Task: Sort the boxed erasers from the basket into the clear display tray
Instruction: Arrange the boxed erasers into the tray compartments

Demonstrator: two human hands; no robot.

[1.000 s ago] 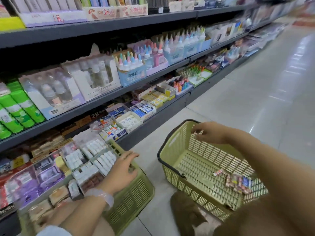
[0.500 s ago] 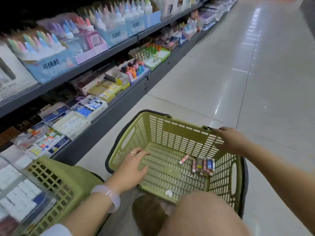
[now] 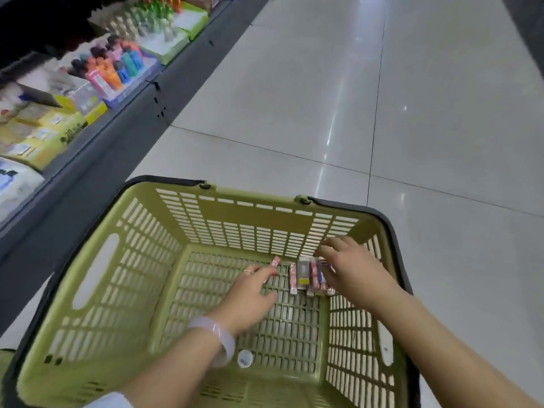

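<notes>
A green plastic basket [image 3: 97, 278] with black handles fills the lower half of the head view. Against its right wall, on the floor of the basket, lies a tight row of several boxed erasers [image 3: 306, 277]. My right hand [image 3: 353, 269] hovers over the right end of that row, fingers spread and curved around it. One small pink eraser box [image 3: 275, 261] lies apart, to the left of the row. The fingertips of my left hand [image 3: 250, 293] touch its near end; whether they grip it is blurred. The clear display tray is out of view.
A dark shelf unit [image 3: 123, 119] runs along the left, holding coloured bottles [image 3: 117, 66] and yellow boxes [image 3: 44, 131]. Glossy pale floor tiles [image 3: 382, 113] lie ahead and to the right. A round white sticker [image 3: 244, 358] sits on the basket floor.
The view has swung from the shelf and tray down onto the basket. My right hand left the basket rim and came over the eraser row. My left hand reached forward to the single pink box.
</notes>
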